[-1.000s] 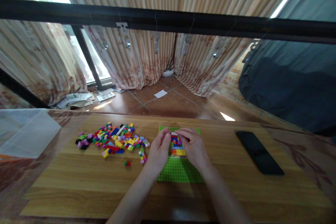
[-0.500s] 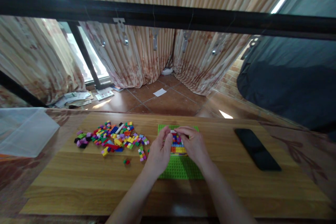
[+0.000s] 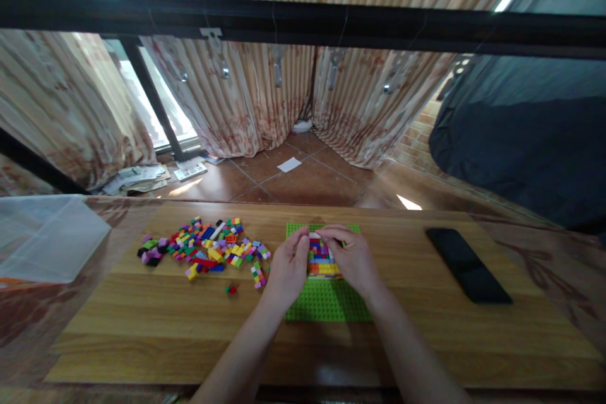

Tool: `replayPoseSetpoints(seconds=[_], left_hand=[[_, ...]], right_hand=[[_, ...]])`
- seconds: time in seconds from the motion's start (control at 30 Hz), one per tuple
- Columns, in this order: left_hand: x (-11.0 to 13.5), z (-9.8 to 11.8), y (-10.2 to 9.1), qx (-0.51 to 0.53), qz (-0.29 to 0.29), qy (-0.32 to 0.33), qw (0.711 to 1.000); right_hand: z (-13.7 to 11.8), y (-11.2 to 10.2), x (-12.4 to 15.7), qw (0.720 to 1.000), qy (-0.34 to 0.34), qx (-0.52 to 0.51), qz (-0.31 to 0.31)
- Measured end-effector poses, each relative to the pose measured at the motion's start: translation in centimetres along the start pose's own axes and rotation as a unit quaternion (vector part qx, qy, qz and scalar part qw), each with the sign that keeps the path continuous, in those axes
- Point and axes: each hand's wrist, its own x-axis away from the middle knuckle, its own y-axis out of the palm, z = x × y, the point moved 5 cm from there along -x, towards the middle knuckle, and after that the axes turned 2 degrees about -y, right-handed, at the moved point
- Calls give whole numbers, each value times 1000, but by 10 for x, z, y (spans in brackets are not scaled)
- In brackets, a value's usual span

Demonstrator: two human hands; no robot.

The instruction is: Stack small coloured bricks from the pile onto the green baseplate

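A green studded baseplate [image 3: 326,306] lies on the wooden table [image 3: 426,328] in front of me. A patch of small coloured bricks [image 3: 322,262] is built on its far half. My left hand [image 3: 286,268] and my right hand [image 3: 353,259] flank that patch, fingers curled inward. Their fingertips meet at the patch's far edge, pinched on a small white brick [image 3: 314,236]. Both wrists rest over the plate.
A loose heap of coloured bricks [image 3: 203,249] lies left of the plate, with a stray red and green brick [image 3: 230,289] nearer me. A black phone [image 3: 466,265] lies at the right. A clear plastic sheet [image 3: 47,237] covers the far left corner.
The hands have stayed on the brick patch with only slight finger shifts. The view has shifted a little.
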Motion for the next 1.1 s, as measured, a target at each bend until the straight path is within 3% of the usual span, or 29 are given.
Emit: replayPoseSetpoints(seconds=[0.27, 0.47, 0.63, 0.77, 0.9, 1.1], left_hand=[[-17, -13, 11, 137, -18, -87, 987], [-18, -12, 10, 111, -18, -61, 992], [-16, -10, 11, 73, -21, -52, 996], [-16, -11, 12, 60, -33, -48, 996], [-17, -12, 11, 63, -38, -41, 996], [-16, -9, 10, 42, -30, -36, 998]], right_hand=[[-1, -1, 0, 998, 36, -48, 4], [10, 2, 3, 986, 111, -122, 14], [20, -2, 10, 939, 236, -226, 109], [21, 2, 13, 912, 287, -272, 113], [23, 7, 15, 903, 309, -279, 107], [23, 6, 14, 915, 299, -252, 103]])
